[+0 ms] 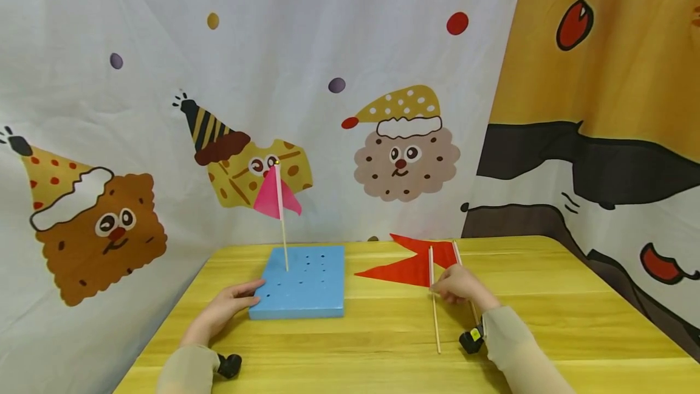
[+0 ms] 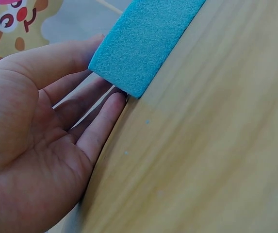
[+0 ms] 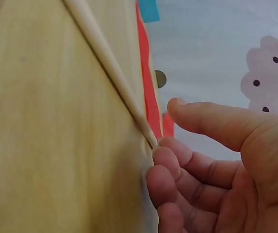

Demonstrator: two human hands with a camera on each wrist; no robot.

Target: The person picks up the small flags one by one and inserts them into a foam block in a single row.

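A blue foam block [image 1: 303, 293] with small holes in its top lies on the table, and a pink flag [image 1: 270, 196] on a thin stick stands upright in it. My left hand [image 1: 221, 312] rests against the block's left side, fingers fairly straight; the left wrist view shows the fingertips at the block's corner [image 2: 143, 48]. Two red flags on wooden sticks lie to the right. My right hand [image 1: 462, 284] is at the stick of the nearer red flag [image 1: 401, 271]. In the right wrist view, fingertips touch that stick [image 3: 114, 70] and the thumb stays apart. The farther red flag [image 1: 432, 248] runs partly behind this hand.
The wood-grain table [image 1: 383, 351] ends at a hanging curtain [image 1: 328, 5] printed with cartoon biscuits and cheese. Small black devices sit on both wrists, the left one [image 1: 229, 366] and the right one [image 1: 471, 339].
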